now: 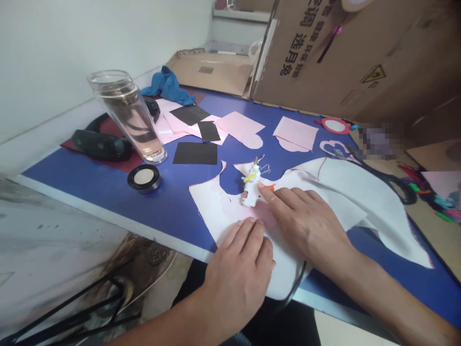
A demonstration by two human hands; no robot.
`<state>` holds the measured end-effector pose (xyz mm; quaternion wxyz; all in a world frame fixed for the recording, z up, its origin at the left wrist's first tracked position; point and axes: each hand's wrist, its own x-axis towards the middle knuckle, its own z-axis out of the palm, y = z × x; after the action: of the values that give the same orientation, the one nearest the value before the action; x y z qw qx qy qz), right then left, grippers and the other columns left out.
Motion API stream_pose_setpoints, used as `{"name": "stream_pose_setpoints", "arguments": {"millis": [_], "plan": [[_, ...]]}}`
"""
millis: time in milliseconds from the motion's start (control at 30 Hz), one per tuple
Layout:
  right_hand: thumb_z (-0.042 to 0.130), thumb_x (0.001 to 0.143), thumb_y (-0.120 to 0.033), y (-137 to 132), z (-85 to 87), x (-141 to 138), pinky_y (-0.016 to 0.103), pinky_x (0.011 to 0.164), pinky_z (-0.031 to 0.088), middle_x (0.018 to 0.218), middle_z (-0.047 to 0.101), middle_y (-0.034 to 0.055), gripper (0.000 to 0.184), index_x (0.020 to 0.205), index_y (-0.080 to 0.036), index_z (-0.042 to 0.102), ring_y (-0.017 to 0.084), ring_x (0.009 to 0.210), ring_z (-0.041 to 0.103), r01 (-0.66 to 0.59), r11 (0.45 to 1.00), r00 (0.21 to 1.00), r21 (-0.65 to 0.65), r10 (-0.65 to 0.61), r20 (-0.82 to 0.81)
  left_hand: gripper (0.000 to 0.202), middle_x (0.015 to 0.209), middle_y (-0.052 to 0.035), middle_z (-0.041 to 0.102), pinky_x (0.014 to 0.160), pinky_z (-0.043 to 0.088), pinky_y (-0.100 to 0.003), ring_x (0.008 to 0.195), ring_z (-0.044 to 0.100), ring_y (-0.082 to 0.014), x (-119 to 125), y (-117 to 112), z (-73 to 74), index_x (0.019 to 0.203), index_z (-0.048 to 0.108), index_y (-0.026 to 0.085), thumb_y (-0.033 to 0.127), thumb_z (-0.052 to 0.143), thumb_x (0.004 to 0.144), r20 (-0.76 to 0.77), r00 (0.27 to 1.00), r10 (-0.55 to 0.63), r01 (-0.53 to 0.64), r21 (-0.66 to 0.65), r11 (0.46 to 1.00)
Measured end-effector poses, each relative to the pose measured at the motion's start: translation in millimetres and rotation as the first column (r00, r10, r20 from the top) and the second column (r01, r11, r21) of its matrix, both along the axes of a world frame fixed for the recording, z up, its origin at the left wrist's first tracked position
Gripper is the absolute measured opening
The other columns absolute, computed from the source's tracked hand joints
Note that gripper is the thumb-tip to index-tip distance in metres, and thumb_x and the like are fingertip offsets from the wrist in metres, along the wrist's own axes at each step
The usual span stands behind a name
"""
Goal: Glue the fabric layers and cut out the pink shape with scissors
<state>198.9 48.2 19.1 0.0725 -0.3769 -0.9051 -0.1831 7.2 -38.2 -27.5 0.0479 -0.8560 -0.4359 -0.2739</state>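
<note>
Under the left hand [239,271], palm down, fingers close together and lightly bent with no object visibly held: white cloth [209,197], spread flat there and trailing off beyond the right fingers. Just ahead of the left fingertips, on the cloth, a glue gun [251,190], to judge by nozzle and orange trigger; against its side, the right hand's [309,218] index fingertip, with the other fingers curled and the thumb hidden, so impossible to tell how fully gripped. Apparently done: some cutting, with a curved gap in the cloth past the fingertips, and red lining along several edges, stitch or ink unclear. Not yet in evidence: any glue bead on the cloth, or any joining of the loose black pieces [195,154] and pink pieces [295,133], all farther ahead of the fingers. Probably partway at most. Well left of the fingers, a bottle [131,120], base print too small to read. Far ahead and right, a carton [324,77] with large sideways characters, seemingly 调 and 选月兔, smaller ones including 健康 and 环保, plus a yellow warning triangle [373,75].
</note>
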Motion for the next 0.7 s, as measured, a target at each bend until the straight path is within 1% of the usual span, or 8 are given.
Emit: {"name": "stream_pose_setpoints", "arguments": {"millis": [267, 433, 533, 600, 633, 700], "plan": [[0.048, 0.101, -0.003, 0, 2.4, -7, 0.042, 0.075, 0.040, 0.101, 0.071, 0.0125, 0.053, 0.154, -0.007, 0.048, 0.031, 0.085, 0.061, -0.001, 1.000, 1.000, -0.019, 0.001, 0.001, 0.028, 0.140, -0.0196, 0.072, 0.126, 0.046, -0.047, 0.137, 0.065, -0.0320, 0, -2, -1.4, 0.124, 0.072, 0.008, 0.025, 0.063, 0.103, -0.008, 1.000, 0.001, -0.001, -0.015, 1.000], [0.048, 0.101, -0.003, 3, 6.5, -20, 0.041, 0.074, 0.041, 0.104, 0.073, 0.0128, 0.053, 0.153, -0.010, 0.050, 0.030, 0.088, 0.062, -0.003, 0.999, 0.997, -0.042, 0.000, -0.075, 0.026, 0.136, -0.0187, 0.074, 0.123, 0.049, -0.047, 0.133, 0.068, -0.0319, 0, -1, -0.2, 0.121, 0.073, 0.009, 0.023, 0.063, 0.102, 0.005, 1.000, 0.005, -0.005, -0.011, 1.000], [0.045, 0.105, -0.007, 5, 9.6, -20, 0.041, 0.072, 0.043, 0.100, 0.072, 0.0117, 0.049, 0.153, -0.010, 0.053, 0.029, 0.086, 0.064, 0.005, 0.998, 0.986, -0.067, -0.016, -0.164, 0.023, 0.137, -0.0186, 0.074, 0.122, 0.050, -0.047, 0.132, 0.068, -0.0314, -1, -1, 3.0, 0.119, 0.073, 0.011, 0.021, 0.061, 0.102, 0.001, 1.000, 0.007, -0.007, -0.036, 0.999], [0.044, 0.109, -0.012, 5, 9.2, -13, 0.041, 0.071, 0.047, 0.094, 0.070, 0.0102, 0.046, 0.154, -0.010, 0.055, 0.029, 0.082, 0.064, 0.048, 0.992, 0.956, -0.113, -0.078, -0.282, 0.022, 0.140, -0.0186, 0.072, 0.123, 0.049, -0.047, 0.134, 0.067, -0.0312, -2, -1, 5.6, 0.119, 0.073, 0.011, 0.019, 0.061, 0.102, -0.003, 1.000, 0.002, -0.002, -0.049, 0.999], [0.045, 0.110, -0.015, 5, 7.9, -9, 0.041, 0.070, 0.050, 0.094, 0.069, 0.0099, 0.046, 0.155, -0.011, 0.054, 0.028, 0.081, 0.065, 0.069, 0.986, 0.926, -0.150, -0.120, -0.358, 0.022, 0.142, -0.0184, 0.072, 0.124, 0.048, -0.048, 0.135, 0.067, -0.0313, -2, -2, 7.0, 0.119, 0.072, 0.012, 0.018, 0.061, 0.101, -0.006, 1.000, -0.002, 0.002, -0.054, 0.999], [0.050, 0.111, -0.021, 3, 3.1, 1, 0.040, 0.072, 0.056, 0.102, 0.071, 0.0107, 0.049, 0.159, -0.016, 0.051, 0.028, 0.085, 0.069, 0.100, 0.965, 0.834, -0.242, -0.214, -0.509, 0.023, 0.144, -0.0181, 0.070, 0.125, 0.047, -0.048, 0.137, 0.065, -0.0315, -4, -3, 10.3, 0.120, 0.072, 0.012, 0.016, 0.061, 0.100, -0.019, 1.000, -0.016, 0.015, -0.065, 0.998]]}}
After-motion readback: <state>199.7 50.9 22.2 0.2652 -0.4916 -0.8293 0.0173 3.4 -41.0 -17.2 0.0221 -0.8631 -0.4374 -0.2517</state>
